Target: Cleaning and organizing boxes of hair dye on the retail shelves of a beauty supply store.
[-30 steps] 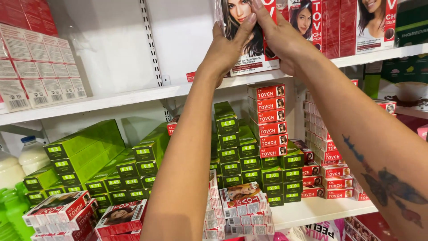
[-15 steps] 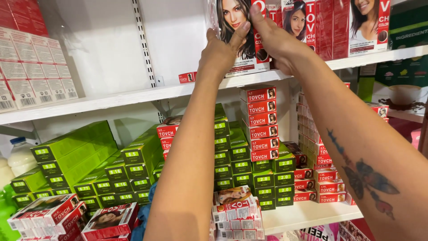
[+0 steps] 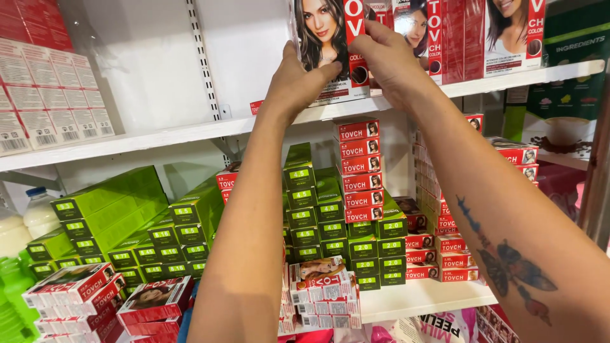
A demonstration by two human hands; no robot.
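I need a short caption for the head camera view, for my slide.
Both hands, left hand and right hand, grip a red hair-dye box upright on the upper shelf.

Green hair-dye cartons (image 3: 159,235) crowd the lower shelf (image 3: 419,298) — red ones (image 3: 359,171) stacked right, white plastic bottles (image 3: 38,213) far left

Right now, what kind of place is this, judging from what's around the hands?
Most likely a shop aisle for hair products. White metal shelves hold many identical stacked green cardboard cartons and red cartons. Both hands, left and right, grip a red hair-dye box showing a portrait on the upper shelf.
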